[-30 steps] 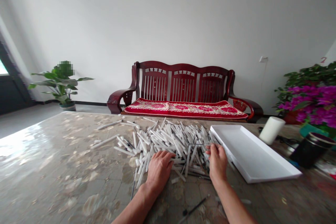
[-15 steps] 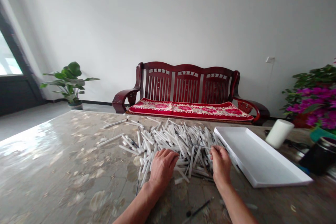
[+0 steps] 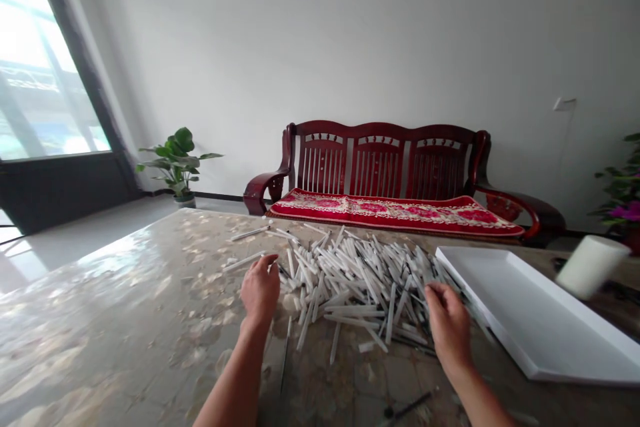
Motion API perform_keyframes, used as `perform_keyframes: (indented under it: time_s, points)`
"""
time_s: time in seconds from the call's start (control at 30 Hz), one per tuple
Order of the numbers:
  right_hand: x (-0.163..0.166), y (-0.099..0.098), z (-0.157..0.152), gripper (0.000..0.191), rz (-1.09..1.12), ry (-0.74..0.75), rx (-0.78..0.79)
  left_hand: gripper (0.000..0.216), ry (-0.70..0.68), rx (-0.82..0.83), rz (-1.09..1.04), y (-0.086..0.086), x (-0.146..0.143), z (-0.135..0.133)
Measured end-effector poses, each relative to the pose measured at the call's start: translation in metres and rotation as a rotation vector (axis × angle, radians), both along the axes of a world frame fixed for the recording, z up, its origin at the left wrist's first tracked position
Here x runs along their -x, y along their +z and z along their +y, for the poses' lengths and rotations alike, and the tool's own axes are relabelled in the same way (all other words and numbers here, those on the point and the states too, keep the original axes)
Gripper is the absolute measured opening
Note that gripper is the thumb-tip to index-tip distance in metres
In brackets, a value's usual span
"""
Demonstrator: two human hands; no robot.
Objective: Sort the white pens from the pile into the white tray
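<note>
A heap of several white pen barrels (image 3: pixel 360 277) lies on the marbled table (image 3: pixel 125 307), with thin black refills mixed in. My left hand (image 3: pixel 260 290) hovers at the heap's left edge, fingers curled and slightly apart, close to a few loose barrels (image 3: pixel 243 261). My right hand (image 3: pixel 447 323) rests on the heap's right side with its fingers bent over the pens; whether it holds one I cannot see. A white shallow tray (image 3: pixel 530 320) lies just right of that hand.
A white cylinder (image 3: pixel 590 265) stands beyond the tray. A black refill (image 3: pixel 407 407) lies near the table's front edge. Behind the table are a dark red wooden bench (image 3: pixel 390 180) with a red cushion, a potted plant (image 3: pixel 177 160) and purple flowers (image 3: pixel 625 210).
My left hand has moved left from the middle of the heap to its left edge. The view has swung left, showing the window. My right hand stays on the heap's right side.
</note>
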State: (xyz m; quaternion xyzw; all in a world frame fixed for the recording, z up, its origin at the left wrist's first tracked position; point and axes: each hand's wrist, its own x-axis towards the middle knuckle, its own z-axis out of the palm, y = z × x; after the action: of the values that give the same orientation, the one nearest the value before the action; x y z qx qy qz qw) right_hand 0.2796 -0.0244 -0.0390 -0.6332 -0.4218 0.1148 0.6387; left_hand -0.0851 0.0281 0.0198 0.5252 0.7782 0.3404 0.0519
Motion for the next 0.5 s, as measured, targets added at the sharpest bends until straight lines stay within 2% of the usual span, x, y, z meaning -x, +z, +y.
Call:
perform_keyframes:
  time_s: [0.1,0.23,0.33,0.5]
  points:
    - [0.002,0.001,-0.001,0.04,-0.021,0.019,0.008,0.043,0.013,0.15,0.027,-0.013,0.016,0.007]
    - [0.006,0.003,-0.003,0.041,-0.039,0.031,0.008,0.056,-0.101,0.215,0.161,-0.028,0.019,0.017]
    - [0.007,0.003,-0.003,0.041,-0.045,0.032,0.012,0.059,-0.181,0.235,0.233,-0.029,0.017,0.021]
    - [0.006,0.002,-0.002,0.042,-0.039,0.038,0.004,0.054,-0.221,0.249,0.231,-0.028,0.01,0.018]
